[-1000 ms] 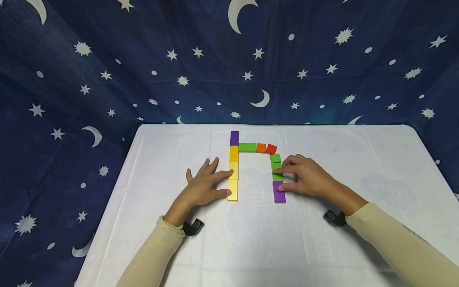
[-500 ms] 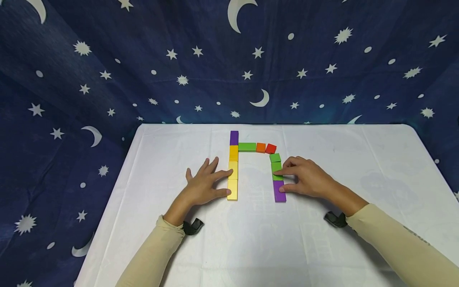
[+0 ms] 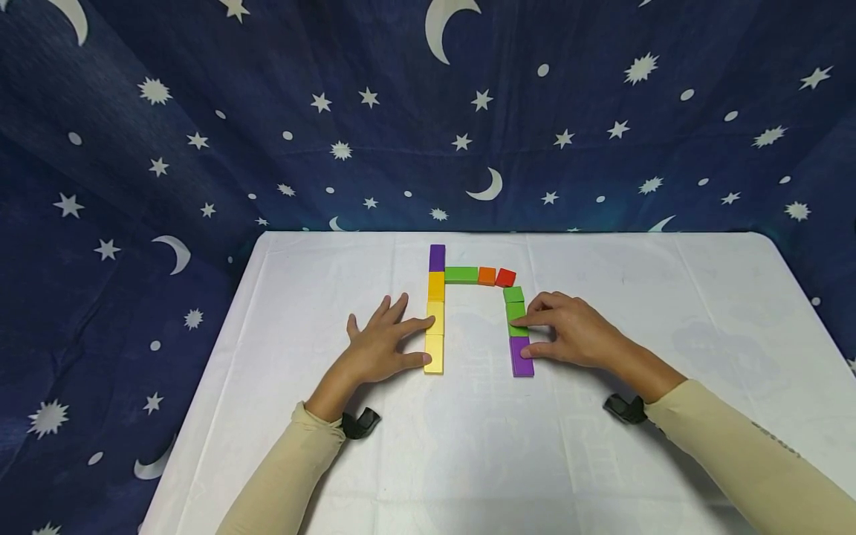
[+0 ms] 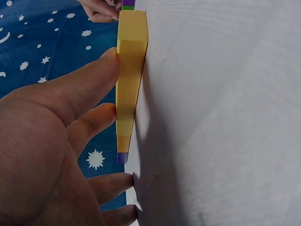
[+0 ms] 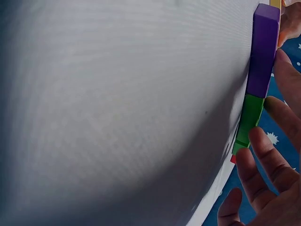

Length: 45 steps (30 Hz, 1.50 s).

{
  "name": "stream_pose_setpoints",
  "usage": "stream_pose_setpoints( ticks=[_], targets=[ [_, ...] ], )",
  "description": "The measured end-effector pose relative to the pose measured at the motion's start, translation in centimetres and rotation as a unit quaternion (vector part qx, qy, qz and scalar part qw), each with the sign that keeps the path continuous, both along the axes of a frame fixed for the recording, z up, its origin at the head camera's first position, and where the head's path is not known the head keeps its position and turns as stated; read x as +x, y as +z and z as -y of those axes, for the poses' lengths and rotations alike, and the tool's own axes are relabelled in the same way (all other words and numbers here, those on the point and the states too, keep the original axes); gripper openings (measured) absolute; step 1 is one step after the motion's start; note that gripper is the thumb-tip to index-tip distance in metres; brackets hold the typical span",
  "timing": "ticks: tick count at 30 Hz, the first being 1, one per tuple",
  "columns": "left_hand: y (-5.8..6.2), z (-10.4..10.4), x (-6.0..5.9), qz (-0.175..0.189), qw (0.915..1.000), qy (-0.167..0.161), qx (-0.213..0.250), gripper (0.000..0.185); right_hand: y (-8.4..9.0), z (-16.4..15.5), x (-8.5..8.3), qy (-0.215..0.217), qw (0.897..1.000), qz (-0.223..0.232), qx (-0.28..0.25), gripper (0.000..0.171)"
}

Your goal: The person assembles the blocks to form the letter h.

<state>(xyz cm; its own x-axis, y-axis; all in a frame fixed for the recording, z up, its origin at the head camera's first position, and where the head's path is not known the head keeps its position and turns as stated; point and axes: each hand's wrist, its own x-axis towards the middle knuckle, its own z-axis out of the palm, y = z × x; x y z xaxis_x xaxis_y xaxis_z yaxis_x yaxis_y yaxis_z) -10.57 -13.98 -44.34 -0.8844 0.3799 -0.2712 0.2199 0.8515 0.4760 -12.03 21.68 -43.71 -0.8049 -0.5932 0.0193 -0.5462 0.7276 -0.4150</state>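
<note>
Coloured blocks lie flat in an arch on the white table [image 3: 602, 461]. The left column is a purple block [image 3: 437, 258] and three yellow blocks [image 3: 435, 319]. A green block [image 3: 461, 275], an orange block [image 3: 487, 276] and a red block [image 3: 505, 278] form the top. The right column is green blocks [image 3: 514, 303] above a purple block [image 3: 521, 358]. My left hand [image 3: 420, 342] touches the yellow column's left side [image 4: 129, 84] with straight fingers. My right hand [image 3: 528, 338] presses forefinger and thumb against the right column's side, on green [image 5: 249, 120] and purple [image 5: 263, 47].
A dark blue cloth with stars and moons [image 3: 200, 134] hangs behind and beside the table. Black straps sit at both wrists [image 3: 361, 422] [image 3: 625, 407]. The table's far edge [image 3: 602, 233] runs just behind the arch.
</note>
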Motion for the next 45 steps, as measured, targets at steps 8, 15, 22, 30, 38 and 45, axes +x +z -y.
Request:
stream_pose_setpoints(
  ticks=[8, 15, 22, 30, 38, 45],
  targets=[
    [0.0, 0.0, 0.0, 0.003, 1.0, 0.0, -0.003, 0.065, 0.2, 0.0, -0.4, -0.005, 1.0, 0.009, -0.013, 0.048],
    [0.0, 0.0, 0.0, 0.005, 1.0, -0.002, -0.004, 0.065, 0.4, -0.1, -2.2, -0.036, 0.998, 0.001, -0.048, 0.04],
    [-0.1, -0.1, 0.0, 0.006, 1.0, -0.003, -0.007, 0.064, 0.1, 0.2, -3.3, -0.073, 0.997, 0.001, -0.038, 0.032],
    [-0.1, -0.1, 0.0, 0.003, 1.0, -0.003, -0.006, 0.064, -0.3, 0.3, -3.8, -0.053, 0.998, -0.023, -0.029, 0.027],
    [0.1, -0.1, 0.1, 0.003, 1.0, 0.0, -0.005, 0.064, -0.3, 0.2, -3.9, -0.041, 0.998, -0.035, -0.036, 0.027],
    [0.1, 0.0, 0.1, 0.004, 1.0, 0.001, -0.004, 0.065, -0.2, 0.2, -4.0, -0.04, 0.998, -0.035, -0.038, 0.027]
  ],
)
